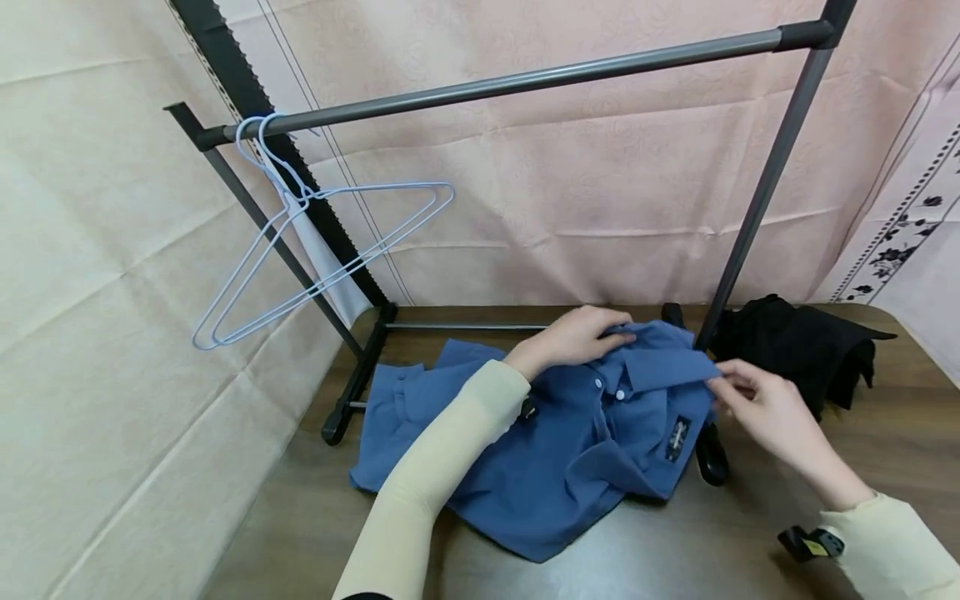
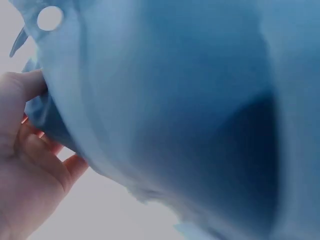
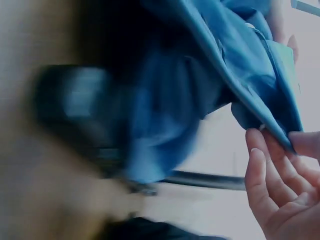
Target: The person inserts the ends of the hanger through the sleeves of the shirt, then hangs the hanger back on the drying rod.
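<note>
A blue shirt (image 1: pixel 555 467) with white buttons and a dark label lies partly over the table, its collar end lifted between my hands. My left hand (image 1: pixel 581 337) grips the shirt near the collar; in the left wrist view its thumb and fingers (image 2: pixel 35 85) hold an edge of the blue cloth. With thumb and fingertips, my right hand (image 1: pixel 761 408) pinches the collar's right tip. The right wrist view shows that pinched edge (image 3: pixel 250 100) close up. Part of the shirt is hidden behind my left sleeve.
A dark metal clothes rack (image 1: pixel 525 79) stands across the table (image 1: pixel 637 550). Light blue hangers (image 1: pixel 322 196) hang at the left end of its bar. Black cloth (image 1: pixel 795 346) lies at right, beside the rack's right post (image 1: pixel 772 183). Pale curtain cloth (image 1: pixel 600 183) covers the back.
</note>
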Demonstrator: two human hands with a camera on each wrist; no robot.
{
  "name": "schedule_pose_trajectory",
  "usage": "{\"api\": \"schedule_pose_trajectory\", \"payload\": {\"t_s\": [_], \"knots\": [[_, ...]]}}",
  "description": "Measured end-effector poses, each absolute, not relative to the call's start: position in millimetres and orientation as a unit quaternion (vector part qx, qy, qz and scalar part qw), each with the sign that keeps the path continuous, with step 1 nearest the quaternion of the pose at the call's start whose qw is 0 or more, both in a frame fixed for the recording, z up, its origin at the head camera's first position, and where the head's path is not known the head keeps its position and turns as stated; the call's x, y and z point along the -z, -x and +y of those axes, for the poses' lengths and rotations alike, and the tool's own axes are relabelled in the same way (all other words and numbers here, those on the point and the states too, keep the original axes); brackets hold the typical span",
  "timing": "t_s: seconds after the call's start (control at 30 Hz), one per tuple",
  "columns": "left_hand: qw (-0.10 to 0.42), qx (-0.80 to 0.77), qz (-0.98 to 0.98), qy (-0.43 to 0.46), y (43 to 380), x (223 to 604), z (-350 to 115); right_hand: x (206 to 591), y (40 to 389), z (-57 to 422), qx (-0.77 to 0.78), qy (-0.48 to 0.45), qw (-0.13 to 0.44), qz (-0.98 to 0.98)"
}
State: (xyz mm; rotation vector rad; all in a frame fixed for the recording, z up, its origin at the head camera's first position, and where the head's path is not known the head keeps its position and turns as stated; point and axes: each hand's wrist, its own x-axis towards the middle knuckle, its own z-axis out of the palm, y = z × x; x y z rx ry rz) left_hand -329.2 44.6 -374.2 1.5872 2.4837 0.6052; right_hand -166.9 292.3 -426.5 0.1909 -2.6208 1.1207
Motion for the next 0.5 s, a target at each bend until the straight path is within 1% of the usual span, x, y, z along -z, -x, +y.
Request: {"api": "schedule_pose_trajectory", "payload": {"t_s": [0.17, 0.37, 0.5], "knots": [[0.007, -0.249, 0.815, -0.523, 321.5, 331.4, 36.0, 383.4, 179.2, 294.2, -0.438, -0.047, 0.202, -0.875], [-0.071, -0.356, 0.777, -0.515, 312.0, 283.9, 25.0, 318.6, 195.9, 291.0, -0.473, -0.039, 0.28, -0.835], [-0.123, -0.387, 0.761, -0.506, 306.1, 252.7, 21.2, 274.1, 202.9, 290.4, -0.48, -0.044, 0.318, -0.817]]}}
